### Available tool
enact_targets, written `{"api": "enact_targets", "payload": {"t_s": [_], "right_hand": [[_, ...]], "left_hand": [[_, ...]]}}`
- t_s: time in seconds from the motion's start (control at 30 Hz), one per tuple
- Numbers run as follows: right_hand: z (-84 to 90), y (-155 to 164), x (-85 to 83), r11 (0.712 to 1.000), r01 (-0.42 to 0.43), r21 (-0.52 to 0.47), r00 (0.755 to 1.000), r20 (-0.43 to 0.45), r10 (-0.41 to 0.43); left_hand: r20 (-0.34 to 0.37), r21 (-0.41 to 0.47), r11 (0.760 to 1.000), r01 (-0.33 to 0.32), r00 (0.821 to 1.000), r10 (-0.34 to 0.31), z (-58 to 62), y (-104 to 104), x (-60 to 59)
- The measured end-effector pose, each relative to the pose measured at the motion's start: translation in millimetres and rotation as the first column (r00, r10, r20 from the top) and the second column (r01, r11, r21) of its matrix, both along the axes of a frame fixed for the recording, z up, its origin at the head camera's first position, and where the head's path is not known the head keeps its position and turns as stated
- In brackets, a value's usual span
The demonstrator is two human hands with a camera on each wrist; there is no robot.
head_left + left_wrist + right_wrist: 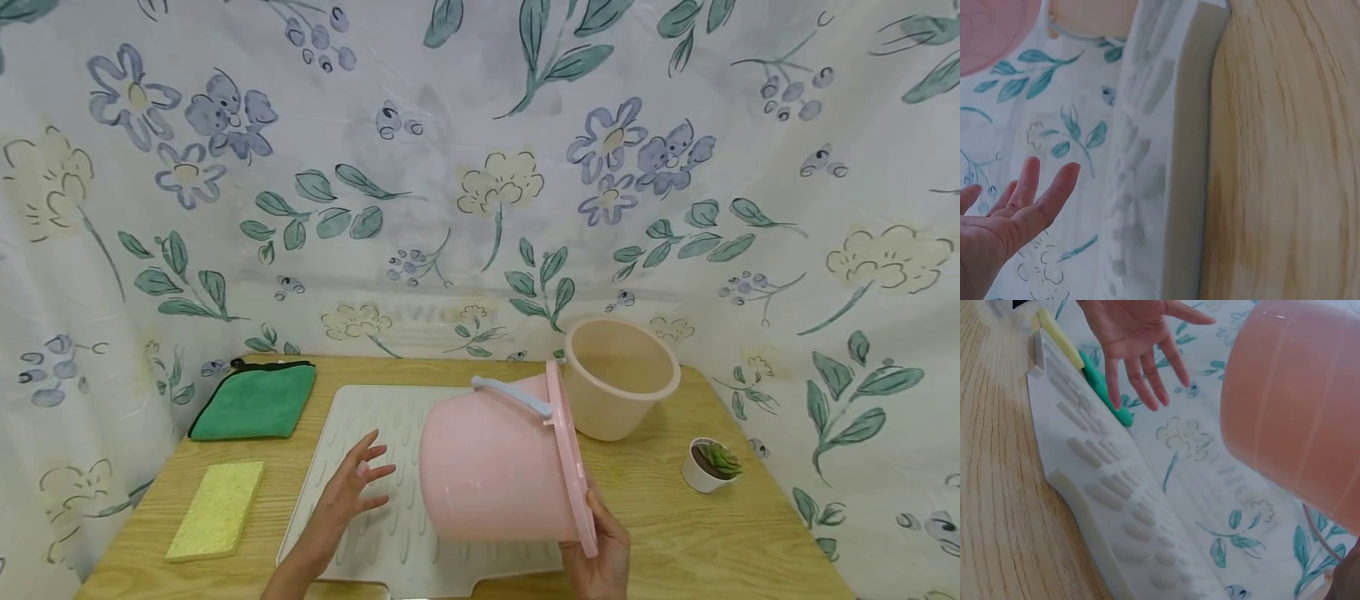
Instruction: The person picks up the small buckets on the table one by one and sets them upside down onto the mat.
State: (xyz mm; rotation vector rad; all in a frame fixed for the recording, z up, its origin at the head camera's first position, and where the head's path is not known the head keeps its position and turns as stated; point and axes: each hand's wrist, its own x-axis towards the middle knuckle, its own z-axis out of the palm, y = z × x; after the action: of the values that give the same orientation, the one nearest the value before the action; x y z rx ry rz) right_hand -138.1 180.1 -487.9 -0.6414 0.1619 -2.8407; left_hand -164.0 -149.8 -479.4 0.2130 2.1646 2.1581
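the right hand (600,554) grips the pink bucket (491,467) by the rim, some fingers hidden; the left hand (345,490) spreads its fingers near the base. tipped sideways (its inside out of sight), the bucket blocks part of the white tray (378,542). a beige tub (611,414) stands behind on the wooden worktop (682,542), before floral cloth (450,83).

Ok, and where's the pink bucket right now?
In the head view, the pink bucket is low and just right of centre, held tilted over the white tray by the right hand, with the cream bucket beyond it to the right.
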Motion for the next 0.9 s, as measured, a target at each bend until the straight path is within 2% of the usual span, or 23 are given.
{"api": "enact_targets", "payload": {"t_s": [0.37,0.67,0.9], "right_hand": [[-1.7,-5,1.0,1.0,0.007,-0.008,1.0,-0.009,-0.007],[-3.6,-9,1.7,1.0,0.004,-0.024,1.0,0.008,-0.004],[-7.7,-15,3.3,1.0,0.015,-0.025,1.0,0.007,-0.014]], "left_hand": [[-0.047,0.035,0.999,0.01,0.999,-0.009,3.6,15,0.9],[-0.042,0.057,0.998,0.012,0.999,-0.01,4.1,22,2.0],[-0.096,0.096,0.994,0.044,0.995,-0.035,14.9,32,4.5]]}}
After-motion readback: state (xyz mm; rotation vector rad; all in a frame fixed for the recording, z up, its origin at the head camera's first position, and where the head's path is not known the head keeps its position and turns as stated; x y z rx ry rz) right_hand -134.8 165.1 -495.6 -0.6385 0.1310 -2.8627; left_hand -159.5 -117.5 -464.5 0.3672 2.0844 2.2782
